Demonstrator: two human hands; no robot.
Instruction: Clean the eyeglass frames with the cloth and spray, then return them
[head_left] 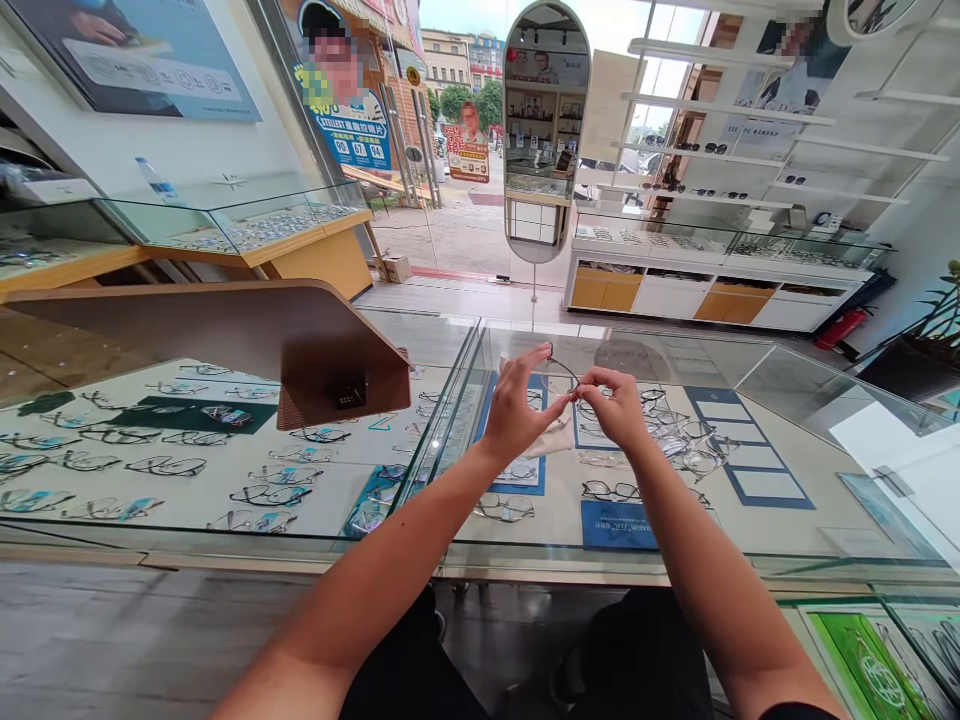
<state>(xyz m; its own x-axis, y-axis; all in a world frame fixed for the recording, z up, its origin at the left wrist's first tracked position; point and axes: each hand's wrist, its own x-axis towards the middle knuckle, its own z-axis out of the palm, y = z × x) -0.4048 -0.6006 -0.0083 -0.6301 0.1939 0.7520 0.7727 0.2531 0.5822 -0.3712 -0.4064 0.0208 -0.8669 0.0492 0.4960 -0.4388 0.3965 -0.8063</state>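
Both hands are gripping a thin pair of glasses [564,372] above the glass counter [750,370]: left hand [517,408] and right hand [616,405] each pinching the frame.

The blue door poster [351,125] reads "STELLEST"; the other signs are too small to read.

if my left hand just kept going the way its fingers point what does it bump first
Most likely the right hand: the left hand points across at it, both pinching the thin glasses frame between them. Depth is hard to judge.
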